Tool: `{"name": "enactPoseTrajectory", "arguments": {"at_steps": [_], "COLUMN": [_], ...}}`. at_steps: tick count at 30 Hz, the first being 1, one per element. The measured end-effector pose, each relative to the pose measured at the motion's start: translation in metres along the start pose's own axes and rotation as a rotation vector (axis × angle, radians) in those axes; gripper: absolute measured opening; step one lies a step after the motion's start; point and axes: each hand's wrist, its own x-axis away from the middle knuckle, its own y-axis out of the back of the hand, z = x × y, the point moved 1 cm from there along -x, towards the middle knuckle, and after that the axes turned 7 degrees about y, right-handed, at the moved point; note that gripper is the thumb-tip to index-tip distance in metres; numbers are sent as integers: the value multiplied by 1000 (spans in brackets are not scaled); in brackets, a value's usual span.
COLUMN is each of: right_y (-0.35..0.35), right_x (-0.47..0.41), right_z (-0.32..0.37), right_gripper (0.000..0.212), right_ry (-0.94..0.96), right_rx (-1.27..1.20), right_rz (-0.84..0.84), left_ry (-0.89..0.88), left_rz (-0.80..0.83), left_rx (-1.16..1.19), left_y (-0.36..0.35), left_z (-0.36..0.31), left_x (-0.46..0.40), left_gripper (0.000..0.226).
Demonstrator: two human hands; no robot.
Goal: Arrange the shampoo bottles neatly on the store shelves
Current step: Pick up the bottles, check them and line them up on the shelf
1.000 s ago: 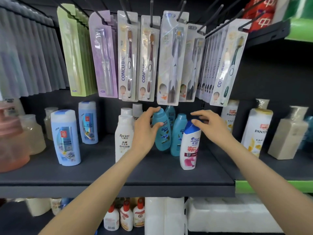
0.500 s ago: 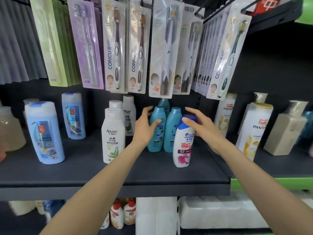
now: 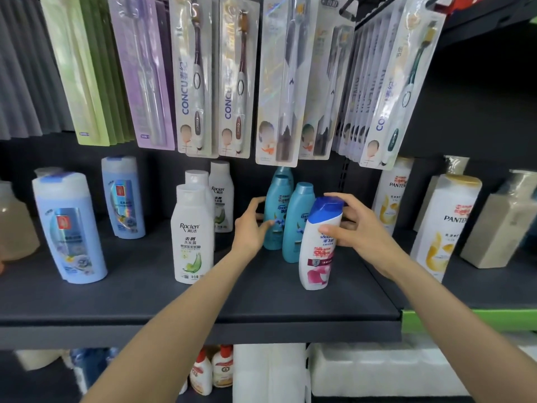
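Observation:
On the dark shelf stands a white shampoo bottle with a blue cap and pink label, tilted slightly right. My right hand is closed around its upper part, thumb on the front. Behind it stand teal bottles: one beside the white bottle, another further left with my left hand gripping its left side. White Raclen bottles stand to the left, and light blue bottles further left.
Packaged toothbrushes hang on hooks just above the bottles. Pantene bottles and a beige bottle stand on the right shelf with a green edge. Small bottles and white packs sit on the shelf below.
My right hand has closed further around the blue-capped bottle, which now leans a little. My left hand has slid down the side of the teal bottle. The view has moved closer.

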Motion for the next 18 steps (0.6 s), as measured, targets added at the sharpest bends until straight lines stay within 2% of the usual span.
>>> {"name": "enactPoseTrajectory", "arguments": {"at_steps": [12,18], "right_y": [-1,1], "right_x": [1,-2], "right_z": [-2,-3], "right_gripper": [54,50], "right_ry": [-10,5], "right_rx": [-19,14], "right_rz": [-17,-22], "left_ry": [11,38], "left_rz": [66,74], "left_rx": [-16,32], "left_y": [-16,-13], "left_z": [2,11], "left_x": [-26,-34], "left_gripper": [49,38]}}
